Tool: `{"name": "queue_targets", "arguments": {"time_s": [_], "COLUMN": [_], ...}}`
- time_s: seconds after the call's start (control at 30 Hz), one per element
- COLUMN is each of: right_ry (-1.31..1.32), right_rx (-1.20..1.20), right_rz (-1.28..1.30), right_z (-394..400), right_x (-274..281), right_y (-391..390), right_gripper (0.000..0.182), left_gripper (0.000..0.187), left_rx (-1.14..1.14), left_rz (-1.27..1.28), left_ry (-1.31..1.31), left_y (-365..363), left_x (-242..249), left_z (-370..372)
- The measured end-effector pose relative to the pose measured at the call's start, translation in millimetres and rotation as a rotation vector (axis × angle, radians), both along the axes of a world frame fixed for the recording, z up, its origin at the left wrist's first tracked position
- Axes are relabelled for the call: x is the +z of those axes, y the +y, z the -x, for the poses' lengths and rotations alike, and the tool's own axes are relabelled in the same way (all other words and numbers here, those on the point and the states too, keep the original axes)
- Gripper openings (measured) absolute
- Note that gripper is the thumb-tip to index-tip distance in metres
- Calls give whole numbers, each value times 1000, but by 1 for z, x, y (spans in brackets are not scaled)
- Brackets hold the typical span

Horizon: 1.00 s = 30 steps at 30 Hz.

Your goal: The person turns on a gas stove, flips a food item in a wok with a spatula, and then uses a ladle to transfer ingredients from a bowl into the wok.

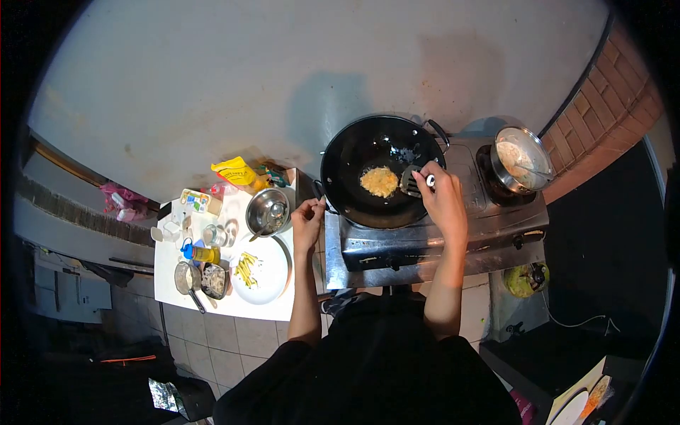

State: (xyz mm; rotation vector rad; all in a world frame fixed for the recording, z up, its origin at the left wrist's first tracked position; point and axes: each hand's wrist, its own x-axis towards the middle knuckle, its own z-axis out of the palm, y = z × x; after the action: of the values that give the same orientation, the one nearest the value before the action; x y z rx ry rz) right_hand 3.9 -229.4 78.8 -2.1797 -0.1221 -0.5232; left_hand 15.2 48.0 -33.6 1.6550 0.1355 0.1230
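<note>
A black wok [340,156] sits on the metal gas stove [453,244]. A golden-brown patty [379,182] lies in the wok, with shiny oil around it. My right hand [445,202] is closed round the handle of a dark slotted spatula [409,182], whose blade is beside the patty's right edge. At the wok's left side, my left hand [307,225] has its fingers pinched at the wok's loop handle [318,189]. The fingers partly hide the lower end of that handle.
Right of the wok, a steel pot [542,159] with pale batter and a utensil stands on the other burner. On the white table [173,283] are a plate [276,280] with yellow-green strips, a steel bowl [258,205], a yellow packet [232,172] and an oil bottle [207,254].
</note>
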Motion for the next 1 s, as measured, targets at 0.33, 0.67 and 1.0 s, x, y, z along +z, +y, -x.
{"name": "queue_targets", "arguments": {"time_s": [0.33,0.67,1.0], "right_ry": [18,-49,27], "right_rx": [-131,-188,-82], "right_rz": [38,-48,-162], "right_z": [-15,-28,-37], "right_x": [-24,-34,-45], "right_y": [17,22,10], "right_gripper": [20,18,15], "left_gripper": [21,20,16], "left_rx": [18,1,-18], "left_rz": [10,-6,22], "left_ry": [-1,-9,-83], "left_y": [-4,-1,1], "left_x": [3,1,-5], "left_z": [3,3,-3]}}
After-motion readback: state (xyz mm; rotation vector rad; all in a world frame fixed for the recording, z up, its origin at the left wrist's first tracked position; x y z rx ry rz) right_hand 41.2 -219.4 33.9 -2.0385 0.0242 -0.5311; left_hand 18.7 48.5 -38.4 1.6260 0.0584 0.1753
